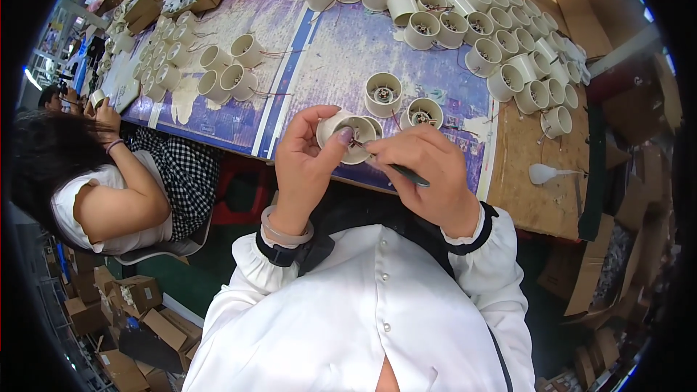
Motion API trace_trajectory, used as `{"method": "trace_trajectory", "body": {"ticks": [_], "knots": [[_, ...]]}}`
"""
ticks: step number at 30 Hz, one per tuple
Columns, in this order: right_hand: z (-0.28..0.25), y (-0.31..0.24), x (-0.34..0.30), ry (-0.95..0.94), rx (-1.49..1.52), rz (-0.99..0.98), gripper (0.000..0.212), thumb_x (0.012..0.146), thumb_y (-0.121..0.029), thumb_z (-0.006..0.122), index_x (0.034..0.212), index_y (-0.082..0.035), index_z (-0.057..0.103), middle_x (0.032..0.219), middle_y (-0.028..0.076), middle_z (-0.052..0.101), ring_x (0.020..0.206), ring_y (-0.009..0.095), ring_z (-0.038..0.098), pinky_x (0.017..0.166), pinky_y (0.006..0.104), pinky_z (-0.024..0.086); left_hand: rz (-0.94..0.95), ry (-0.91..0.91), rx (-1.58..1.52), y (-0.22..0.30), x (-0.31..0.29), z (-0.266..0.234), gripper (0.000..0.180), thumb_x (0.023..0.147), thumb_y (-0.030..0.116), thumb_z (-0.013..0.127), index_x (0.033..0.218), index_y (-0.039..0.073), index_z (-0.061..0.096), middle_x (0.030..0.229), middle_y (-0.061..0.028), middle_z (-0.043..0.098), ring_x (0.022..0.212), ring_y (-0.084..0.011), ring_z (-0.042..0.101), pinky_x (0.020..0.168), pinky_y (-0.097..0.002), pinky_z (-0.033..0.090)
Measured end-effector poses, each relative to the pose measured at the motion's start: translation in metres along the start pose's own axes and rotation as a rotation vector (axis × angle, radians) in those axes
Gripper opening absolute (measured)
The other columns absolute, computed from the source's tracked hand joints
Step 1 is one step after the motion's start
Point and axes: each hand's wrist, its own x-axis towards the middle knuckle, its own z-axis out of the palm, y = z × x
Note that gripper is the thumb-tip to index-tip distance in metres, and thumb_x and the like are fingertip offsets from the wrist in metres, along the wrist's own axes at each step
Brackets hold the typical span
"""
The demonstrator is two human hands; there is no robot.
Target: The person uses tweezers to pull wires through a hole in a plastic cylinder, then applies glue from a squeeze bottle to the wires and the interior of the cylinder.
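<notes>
Cardboard boxes (134, 294) crowd a green floor (232, 247) near the worn, purple-covered worktable (341, 51).

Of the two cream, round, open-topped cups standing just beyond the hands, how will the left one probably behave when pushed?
The left cream, round, plastic-looking cup would probably slide before tipping, being upright and squat. Knocked over, it might roll, given its round wall. The small dark parts visible inside could be fragile.
</notes>
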Motion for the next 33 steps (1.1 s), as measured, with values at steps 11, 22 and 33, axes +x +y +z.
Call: {"method": "trace_trajectory", "body": {"ticks": [11, 22, 33], "knots": [[-0.024, -0.033, -0.017, 0.536, 0.171, 0.234, 0.022, 0.074, 0.0, 0.07, 0.092, -0.006, 0.059, 0.091, 0.01, 0.063, 0.08, 0.027, 0.058, 0.075, 0.035, 0.046, 0.036, -0.056, -0.188, 0.014, 0.001, -0.001, 0.032, 0.089, 0.0, 0.06, 0.12, -0.002, 0.051, 0.104, -0.008, 0.062, 0.093, -0.0109, 0.06, 0.081, -0.0233, 0.049], [-0.007, -0.009, -0.022, 0.151, -0.338, 0.056, 0.027, 0.063, -0.002, 0.074, 0.088, -0.01, 0.068, 0.086, 0.004, 0.062, 0.08, 0.025, 0.053, 0.071, 0.0334, 0.043, -0.005, -0.133, -0.36, 0.023, 0.0, 0.002, 0.03, 0.092, 0.006, 0.058, 0.12, -0.002, 0.051, 0.107, -0.0086, 0.062, 0.094, -0.0111, 0.06, 0.082, -0.0235, 0.049], [-0.002, -0.007, -0.033, 0.095, -0.51, -0.106, 0.033, 0.059, -0.005, 0.07, 0.092, -0.012, 0.07, 0.087, 0.0, 0.063, 0.077, 0.021, 0.052, 0.066, 0.0313, 0.043, -0.36, -0.196, -0.555, 0.011, 0.002, -0.009, 0.042, 0.097, 0.034, 0.049, 0.124, 0.002, 0.051, 0.106, -0.007, 0.063, 0.086, -0.0093, 0.061, 0.059, -0.0215, 0.048]]}}
